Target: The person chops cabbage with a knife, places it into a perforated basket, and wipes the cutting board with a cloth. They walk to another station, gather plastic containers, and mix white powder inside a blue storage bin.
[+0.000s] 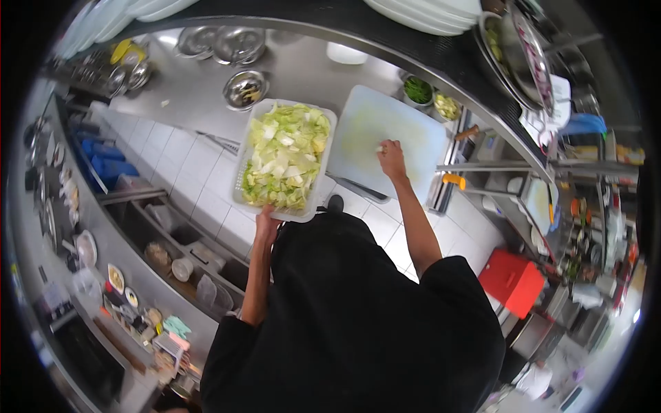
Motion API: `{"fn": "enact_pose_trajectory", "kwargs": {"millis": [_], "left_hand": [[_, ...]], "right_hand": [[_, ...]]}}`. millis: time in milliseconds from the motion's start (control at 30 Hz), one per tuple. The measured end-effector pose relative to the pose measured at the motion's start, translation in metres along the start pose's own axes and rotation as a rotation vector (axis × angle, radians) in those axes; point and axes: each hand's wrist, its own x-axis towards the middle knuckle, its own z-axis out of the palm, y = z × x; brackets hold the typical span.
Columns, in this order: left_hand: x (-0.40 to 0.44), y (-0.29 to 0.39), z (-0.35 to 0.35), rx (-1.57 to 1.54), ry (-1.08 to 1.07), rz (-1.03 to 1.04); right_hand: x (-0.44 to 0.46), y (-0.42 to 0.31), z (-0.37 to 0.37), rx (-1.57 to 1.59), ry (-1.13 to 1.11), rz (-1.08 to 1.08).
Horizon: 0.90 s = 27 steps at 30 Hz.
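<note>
My left hand [267, 221] grips the near rim of a white plastic basket [330, 162] with perforated sides. Chopped lettuce [286, 151], pale green and white, fills the basket, which is held out at the counter's front edge. Over the white cutting board [358, 124] is my right hand [392, 158], its fingers pinched together. A small pale bit shows at those fingertips, too small to name. Faint yellow-green stains mark the board.
Metal bowls [246, 89] stand on the steel counter [186, 103] at the back left. Behind the board are a container of chopped greens [417, 91] and another with pale green pieces [447, 107]. An orange-handled tool [454, 180] lies to the right, above a red bin [511, 281].
</note>
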Motion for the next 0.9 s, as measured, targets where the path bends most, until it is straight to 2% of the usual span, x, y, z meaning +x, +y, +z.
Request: {"fn": "enact_pose_trajectory", "kwargs": {"millis": [67, 133, 200, 267, 367, 433, 567, 667, 767, 833, 900], "left_hand": [[-0.005, -0.016, -0.007, -0.027, 0.033, 0.041], [-0.016, -0.028, -0.022, -0.080, 0.060, 0.081], [-0.042, -0.040, -0.037, -0.125, 0.099, 0.149], [-0.089, -0.022, -0.049, -0.139, 0.182, 0.129], [-0.135, -0.002, -0.076, -0.146, 0.253, 0.095], [-0.146, -0.013, -0.096, -0.229, 0.263, 0.181], [-0.151, -0.023, -0.129, -0.419, 0.363, 0.234], [-0.129, -0.024, -0.151, -0.547, 0.416, 0.331], [-0.109, -0.009, -0.179, -0.656, 0.479, 0.365], [-0.097, 0.005, -0.203, -0.672, 0.556, 0.375], [-0.082, 0.018, -0.232, -0.682, 0.613, 0.373]], "right_hand": [[0.008, -0.005, 0.000, -0.045, -0.031, -0.017], [0.009, -0.026, -0.014, -0.178, 0.175, -0.219], [0.014, -0.044, -0.027, -0.159, 0.250, -0.334], [0.011, -0.079, -0.037, 0.185, -0.167, 0.063], [-0.014, -0.134, -0.039, 0.351, -0.163, -0.185], [-0.019, -0.159, -0.019, 0.336, -0.187, -0.260], [0.000, -0.221, 0.020, 0.270, -0.442, -0.258], [-0.004, -0.285, 0.069, 0.410, -0.477, -0.551], [-0.046, -0.361, 0.123, 0.278, -1.016, -0.451], [-0.080, -0.389, 0.186, 0.385, -1.362, -0.262], [-0.124, -0.421, 0.234, 0.337, -1.465, -0.108]]}}
